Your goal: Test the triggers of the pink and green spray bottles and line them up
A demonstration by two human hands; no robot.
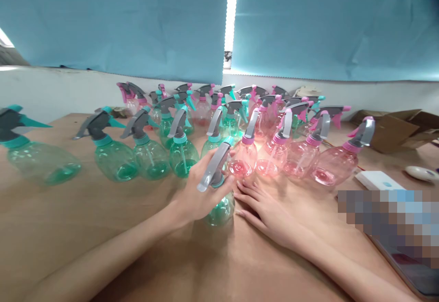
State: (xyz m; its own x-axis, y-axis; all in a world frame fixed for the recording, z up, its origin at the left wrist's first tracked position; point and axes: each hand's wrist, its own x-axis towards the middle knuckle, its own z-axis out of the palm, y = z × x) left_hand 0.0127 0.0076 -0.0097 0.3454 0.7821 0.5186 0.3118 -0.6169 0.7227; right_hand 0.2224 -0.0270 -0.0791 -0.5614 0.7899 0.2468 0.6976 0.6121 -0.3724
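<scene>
My left hand (199, 192) is wrapped round the neck of a green spray bottle (219, 208) with a grey trigger and teal collar, standing on the brown table (103, 229). My right hand (264, 206) lies flat on the table just right of that bottle, fingers stretched out toward its base and holding nothing. Right behind both hands stand rows of spray bottles: green ones (151, 158) to the left, pink ones (302, 155) to the right.
A lone green bottle (37, 155) stands at the far left. At the right lie a white box (377, 179), a white mouse-like object (421, 173), cardboard (394, 128) and a blurred-out patch. A white ledge and blue curtains (137, 18) close off the back.
</scene>
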